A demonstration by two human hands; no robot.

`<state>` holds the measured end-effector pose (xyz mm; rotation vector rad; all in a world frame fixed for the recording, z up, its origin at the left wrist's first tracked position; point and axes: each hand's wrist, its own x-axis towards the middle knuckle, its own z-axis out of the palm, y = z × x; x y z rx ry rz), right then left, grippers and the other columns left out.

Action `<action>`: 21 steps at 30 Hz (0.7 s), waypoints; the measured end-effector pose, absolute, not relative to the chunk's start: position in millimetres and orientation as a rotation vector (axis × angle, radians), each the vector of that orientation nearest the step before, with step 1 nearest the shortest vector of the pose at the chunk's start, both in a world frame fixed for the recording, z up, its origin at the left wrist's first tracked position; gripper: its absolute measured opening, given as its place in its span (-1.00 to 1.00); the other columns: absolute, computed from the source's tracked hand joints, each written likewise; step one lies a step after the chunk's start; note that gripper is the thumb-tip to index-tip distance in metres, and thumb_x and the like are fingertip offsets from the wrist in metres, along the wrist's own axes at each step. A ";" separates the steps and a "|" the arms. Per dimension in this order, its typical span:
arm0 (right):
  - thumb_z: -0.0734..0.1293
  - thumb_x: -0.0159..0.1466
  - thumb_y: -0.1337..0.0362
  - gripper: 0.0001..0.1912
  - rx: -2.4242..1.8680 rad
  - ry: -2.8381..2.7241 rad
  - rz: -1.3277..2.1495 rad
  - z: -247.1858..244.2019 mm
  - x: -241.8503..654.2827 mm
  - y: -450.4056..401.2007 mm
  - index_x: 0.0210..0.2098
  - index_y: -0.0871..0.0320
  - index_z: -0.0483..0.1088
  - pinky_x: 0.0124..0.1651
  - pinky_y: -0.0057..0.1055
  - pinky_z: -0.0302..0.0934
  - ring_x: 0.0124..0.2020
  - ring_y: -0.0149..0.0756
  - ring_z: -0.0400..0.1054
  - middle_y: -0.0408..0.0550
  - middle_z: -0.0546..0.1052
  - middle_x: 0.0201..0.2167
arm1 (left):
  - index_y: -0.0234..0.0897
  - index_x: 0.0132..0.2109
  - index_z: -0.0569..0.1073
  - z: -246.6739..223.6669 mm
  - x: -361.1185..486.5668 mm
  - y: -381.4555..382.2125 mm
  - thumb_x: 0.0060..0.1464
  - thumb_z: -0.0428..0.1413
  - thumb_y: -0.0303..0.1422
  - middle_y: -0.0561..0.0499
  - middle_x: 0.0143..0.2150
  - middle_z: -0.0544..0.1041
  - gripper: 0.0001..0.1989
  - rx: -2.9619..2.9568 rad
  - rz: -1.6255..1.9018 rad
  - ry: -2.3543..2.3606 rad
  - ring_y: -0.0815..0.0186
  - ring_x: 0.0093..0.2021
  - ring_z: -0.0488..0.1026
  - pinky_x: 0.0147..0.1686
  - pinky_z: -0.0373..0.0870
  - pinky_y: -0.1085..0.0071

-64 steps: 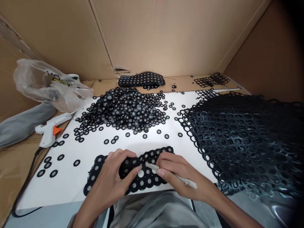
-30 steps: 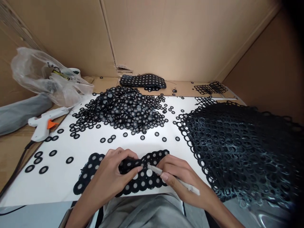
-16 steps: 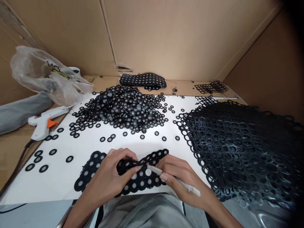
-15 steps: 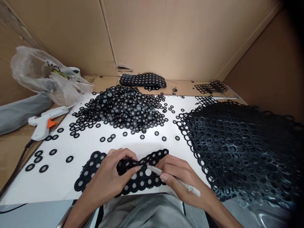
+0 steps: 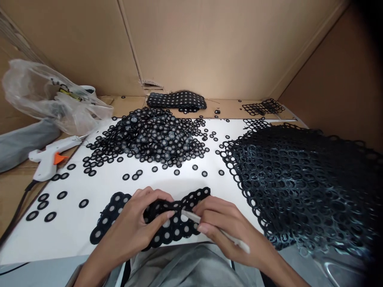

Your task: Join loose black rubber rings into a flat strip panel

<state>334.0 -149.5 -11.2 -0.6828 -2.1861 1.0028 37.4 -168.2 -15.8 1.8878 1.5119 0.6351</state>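
Note:
A black strip of joined rings with pale centres (image 5: 176, 231) lies across the front of the white board. My left hand (image 5: 143, 221) pinches a raised fold of it between thumb and fingers. My right hand (image 5: 221, 225) grips a thin whitish pen-like tool (image 5: 236, 241), its tip touching the strip just right of my left thumb. The right hand's fingers also rest against the strip's right part. The left end of the strip lies flat beyond my left wrist. Behind my hands sits a large heap of loose black rings (image 5: 155, 137).
A white glue gun with an orange trigger (image 5: 46, 157) and a clear plastic bag (image 5: 74, 111) are at the left. A big black ring mesh (image 5: 293, 183) covers the right side. A folded dotted strip (image 5: 176, 100) lies at the back. Loose rings (image 5: 83, 203) dot the white board (image 5: 110, 183).
The whole view has shifted slightly, so things appear a little further left. My hands keep their holds, and the fold by my left thumb looks slightly more open.

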 end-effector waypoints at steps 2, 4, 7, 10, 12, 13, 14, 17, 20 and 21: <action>0.27 0.70 0.26 -0.73 -0.719 -2.169 1.015 -8.4 346.4 -149.9 -0.18 0.09 0.46 0.06 -0.23 0.43 0.05 -0.14 0.57 -0.02 0.63 -0.10 | 0.10 0.14 0.62 -12.6 36.2 -166.1 0.50 0.21 -0.12 0.08 0.03 0.68 -0.82 1.941 0.594 1.494 0.11 0.09 0.57 0.12 0.49 0.18; 0.28 0.69 0.26 -0.75 -0.766 -2.192 0.972 -10.3 355.3 -150.2 -0.15 0.09 0.50 0.15 -0.22 0.45 0.16 -0.10 0.59 0.00 0.65 -0.08 | 0.12 0.16 0.63 -8.1 37.2 -163.6 0.50 0.21 -0.14 0.08 0.05 0.68 -0.81 2.005 0.576 1.486 0.10 0.11 0.57 0.12 0.49 0.19; 0.28 0.69 0.27 -0.76 -0.776 -2.211 0.911 -16.9 359.6 -149.4 -0.13 0.10 0.52 0.17 -0.21 0.46 0.18 -0.09 0.61 -0.01 0.66 -0.12 | 0.09 0.11 0.63 -2.0 42.8 -160.0 0.43 0.25 -0.22 0.09 0.03 0.69 -0.83 2.102 0.601 1.496 0.09 0.09 0.57 0.11 0.48 0.18; 0.29 0.69 0.27 -0.76 -0.729 -2.223 0.896 -19.2 357.9 -146.5 -0.13 0.10 0.50 0.12 -0.19 0.45 0.11 -0.09 0.59 -0.02 0.64 -0.14 | 0.06 0.04 0.63 -0.5 50.0 -156.4 0.32 0.34 -0.20 0.09 -0.02 0.68 -0.83 2.116 0.600 1.526 0.07 0.02 0.58 0.05 0.47 0.17; 0.30 0.68 0.27 -0.77 -0.701 -2.237 0.899 -17.5 356.5 -144.6 -0.15 0.10 0.49 0.07 -0.18 0.43 0.06 -0.10 0.56 -0.02 0.63 -0.15 | 0.02 -0.03 0.62 -2.1 53.9 -153.6 0.28 0.38 -0.17 0.09 -0.06 0.68 -0.83 2.075 0.584 1.536 0.07 -0.01 0.57 0.01 0.46 0.17; 0.30 0.68 0.26 -0.76 -0.689 -2.244 0.897 -16.5 355.7 -144.1 -0.15 0.11 0.48 0.06 -0.18 0.42 0.04 -0.12 0.55 -0.03 0.62 -0.16 | 0.01 -0.06 0.61 -3.2 55.4 -152.3 0.28 0.38 -0.17 0.10 -0.08 0.68 -0.84 2.049 0.578 1.530 0.07 -0.02 0.56 0.00 0.45 0.18; 0.30 0.68 0.26 -0.76 -0.683 -2.252 0.888 -16.1 354.6 -143.9 -0.16 0.11 0.47 0.05 -0.18 0.42 0.03 -0.13 0.54 -0.04 0.62 -0.16 | 0.00 -0.08 0.60 -4.3 56.5 -151.3 0.30 0.37 -0.17 0.10 -0.10 0.68 -0.86 2.022 0.573 1.518 0.08 -0.03 0.56 -0.01 0.45 0.19; 0.33 0.67 0.26 -0.76 -0.694 -2.308 0.771 -19.7 347.0 -146.2 -0.18 0.10 0.46 0.02 -0.20 0.41 -0.02 -0.16 0.52 -0.06 0.62 -0.18 | -0.01 -0.11 0.58 -6.2 58.1 -150.5 0.36 0.32 -0.18 0.13 -0.13 0.67 -0.91 1.948 0.575 1.470 0.13 -0.04 0.55 -0.03 0.45 0.23; 0.39 0.65 0.20 -0.75 -0.772 -2.388 0.511 -26.2 334.9 -151.1 -0.20 0.10 0.46 -0.02 -0.17 0.39 -0.04 -0.11 0.48 -0.07 0.61 -0.24 | -0.01 -0.12 0.58 -7.4 57.9 -152.9 0.38 0.30 -0.21 0.16 -0.14 0.67 -0.93 1.899 0.599 1.450 0.17 -0.04 0.56 -0.03 0.46 0.27; 0.39 0.65 0.17 -0.73 -0.781 -2.402 0.447 -26.8 332.0 -152.3 -0.21 0.10 0.46 -0.03 -0.16 0.39 -0.05 -0.09 0.47 -0.07 0.60 -0.25 | -0.01 -0.11 0.58 -8.1 57.3 -153.7 0.38 0.30 -0.22 0.16 -0.14 0.67 -0.94 1.892 0.608 1.452 0.18 -0.04 0.56 -0.03 0.47 0.28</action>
